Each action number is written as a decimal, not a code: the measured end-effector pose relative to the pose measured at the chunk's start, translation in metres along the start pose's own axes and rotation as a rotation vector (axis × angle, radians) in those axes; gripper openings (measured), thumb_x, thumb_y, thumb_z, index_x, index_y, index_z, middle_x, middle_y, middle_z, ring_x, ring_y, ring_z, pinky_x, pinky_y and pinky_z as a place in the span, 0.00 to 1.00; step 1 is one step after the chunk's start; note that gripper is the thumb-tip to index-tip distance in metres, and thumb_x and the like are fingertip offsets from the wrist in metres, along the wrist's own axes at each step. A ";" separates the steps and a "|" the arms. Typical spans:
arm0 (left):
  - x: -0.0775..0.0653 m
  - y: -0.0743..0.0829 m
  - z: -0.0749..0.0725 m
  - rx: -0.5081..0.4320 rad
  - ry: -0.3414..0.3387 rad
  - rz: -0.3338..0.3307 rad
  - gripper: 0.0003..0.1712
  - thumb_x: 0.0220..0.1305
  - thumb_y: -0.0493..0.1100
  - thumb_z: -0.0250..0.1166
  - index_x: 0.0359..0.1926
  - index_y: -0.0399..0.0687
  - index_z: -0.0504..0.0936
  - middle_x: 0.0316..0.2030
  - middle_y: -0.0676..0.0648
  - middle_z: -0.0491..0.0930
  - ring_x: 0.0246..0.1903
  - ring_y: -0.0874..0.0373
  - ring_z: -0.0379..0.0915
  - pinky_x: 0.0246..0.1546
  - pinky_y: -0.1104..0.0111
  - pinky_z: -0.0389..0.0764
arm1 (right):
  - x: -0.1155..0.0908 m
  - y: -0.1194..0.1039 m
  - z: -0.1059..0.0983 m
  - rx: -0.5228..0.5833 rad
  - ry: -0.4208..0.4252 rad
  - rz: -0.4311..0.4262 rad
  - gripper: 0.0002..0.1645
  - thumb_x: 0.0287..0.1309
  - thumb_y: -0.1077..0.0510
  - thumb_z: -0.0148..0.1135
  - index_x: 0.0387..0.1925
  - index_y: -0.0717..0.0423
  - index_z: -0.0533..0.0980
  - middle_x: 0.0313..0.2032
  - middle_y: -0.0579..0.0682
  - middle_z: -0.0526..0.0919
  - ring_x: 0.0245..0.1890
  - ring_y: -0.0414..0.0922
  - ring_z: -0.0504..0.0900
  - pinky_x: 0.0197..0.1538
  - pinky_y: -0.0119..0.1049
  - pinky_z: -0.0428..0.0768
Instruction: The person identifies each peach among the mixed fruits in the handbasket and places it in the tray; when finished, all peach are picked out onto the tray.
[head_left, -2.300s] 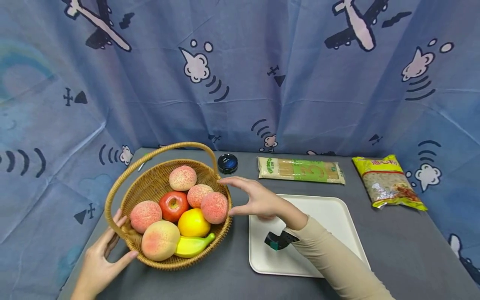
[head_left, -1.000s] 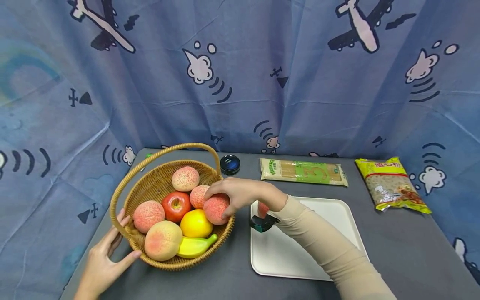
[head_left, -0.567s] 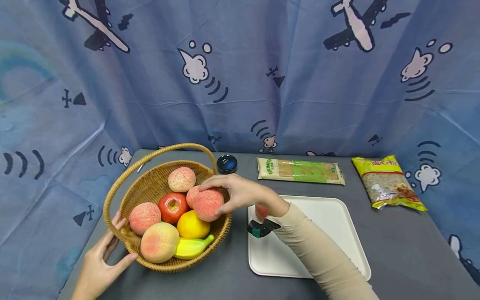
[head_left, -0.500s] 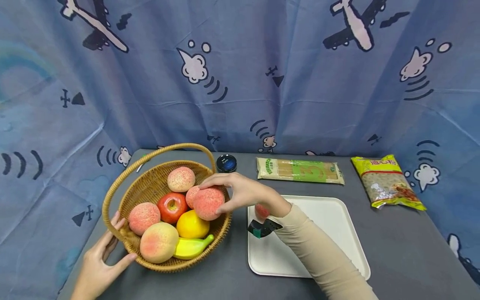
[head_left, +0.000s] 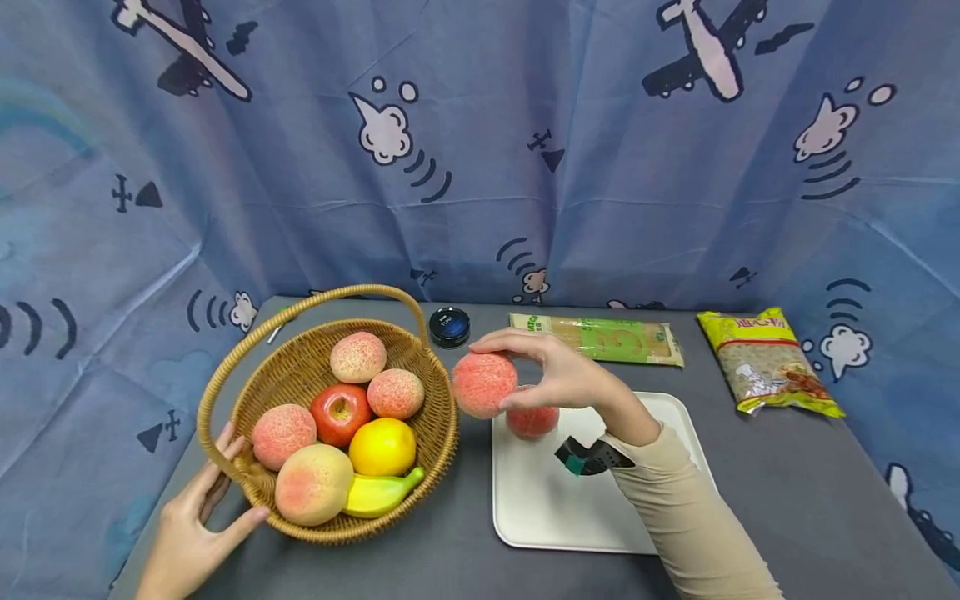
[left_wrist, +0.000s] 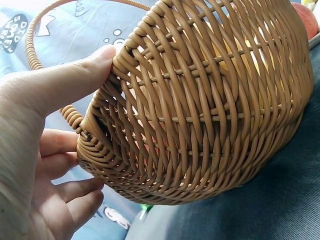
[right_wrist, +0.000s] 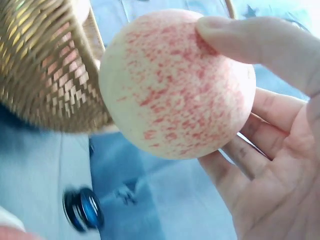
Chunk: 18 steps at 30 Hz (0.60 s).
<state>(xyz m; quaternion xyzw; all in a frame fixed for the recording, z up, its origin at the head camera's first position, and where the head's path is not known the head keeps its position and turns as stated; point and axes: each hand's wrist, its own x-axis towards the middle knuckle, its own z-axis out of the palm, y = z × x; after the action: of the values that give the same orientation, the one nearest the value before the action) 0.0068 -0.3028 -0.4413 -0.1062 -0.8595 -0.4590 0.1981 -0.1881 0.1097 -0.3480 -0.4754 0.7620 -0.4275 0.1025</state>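
Your right hand (head_left: 562,371) has thumb and fingers pinched on a peach (head_left: 484,385), palm on its right. Fruit hangs just beside the right rim of the basket (head_left: 288,379), contact hard to tell; white tray (head_left: 555,521) lies to its right and nearer you. Round, no long axis to line up. Second peach (head_left: 532,423) sits by the tray's far left corner. Your left hand (head_left: 191,525) grips the basket's opposite rim, leaving the right nearer the tray
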 end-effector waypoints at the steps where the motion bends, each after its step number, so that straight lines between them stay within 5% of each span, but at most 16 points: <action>1: 0.000 0.000 0.000 -0.002 0.000 0.006 0.51 0.36 0.19 0.73 0.66 0.31 0.63 0.71 0.35 0.52 0.67 0.71 0.55 0.58 0.88 0.65 | -0.007 0.001 -0.003 -0.006 0.020 0.019 0.38 0.45 0.58 0.75 0.61 0.50 0.72 0.60 0.48 0.75 0.59 0.42 0.72 0.55 0.37 0.81; 10: -0.001 0.006 0.000 0.045 -0.007 -0.063 0.50 0.39 0.19 0.71 0.67 0.33 0.63 0.72 0.37 0.51 0.66 0.76 0.55 0.58 0.89 0.65 | -0.080 0.030 -0.027 -0.004 0.168 0.183 0.39 0.45 0.63 0.74 0.62 0.56 0.70 0.58 0.54 0.75 0.57 0.33 0.73 0.57 0.25 0.77; 18: -0.001 0.009 0.002 0.050 0.004 -0.069 0.50 0.40 0.20 0.71 0.67 0.34 0.63 0.72 0.39 0.52 0.66 0.77 0.54 0.56 0.91 0.64 | -0.131 0.059 -0.027 -0.027 0.230 0.365 0.40 0.46 0.59 0.74 0.62 0.58 0.70 0.59 0.57 0.73 0.54 0.24 0.70 0.56 0.16 0.72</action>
<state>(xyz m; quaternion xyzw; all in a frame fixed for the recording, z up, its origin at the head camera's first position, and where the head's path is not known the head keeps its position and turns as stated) 0.0107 -0.2963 -0.4358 -0.0706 -0.8736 -0.4441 0.1862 -0.1720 0.2415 -0.4085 -0.2792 0.8477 -0.4431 0.0840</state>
